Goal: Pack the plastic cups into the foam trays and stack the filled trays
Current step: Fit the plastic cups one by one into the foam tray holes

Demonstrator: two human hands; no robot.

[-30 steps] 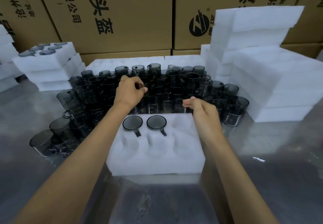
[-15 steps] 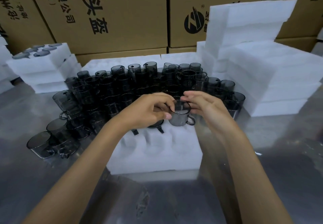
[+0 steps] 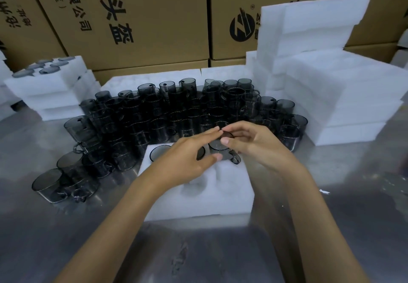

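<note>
Head view. Both hands meet over the far row of the foam tray (image 3: 198,194), which lies on the steel table (image 3: 331,227) directly before the person. The cup (image 3: 218,148) in play — dark, translucent, mouth up — sits partly sunk in the third pocket of that row, its axis near vertical and its handle (image 3: 235,158) turned to the right and toward the viewer. The right hand (image 3: 258,143) is the nearer one: fingers curled, thumb and forefinger pinching the far rim. The left hand (image 3: 187,159) lies flatter, fingers extended across the neighbouring pocket, fingertips touching the cup's left side; whether it grips or merely steadies cannot be told.

Two seated cups (image 3: 157,152) occupy the pockets to the left, one half hidden under the left hand. The near row of pockets stands vacant.

Judgement: the coming move is a straight downward press along the cup's axis — the handle likely needs to line up with the pocket's side notch before it seats.

The loose cup supply (image 3: 154,115) lies just beyond the tray; filled trays (image 3: 48,84) are stacked far left, blank foam (image 3: 331,84) to the right.
</note>
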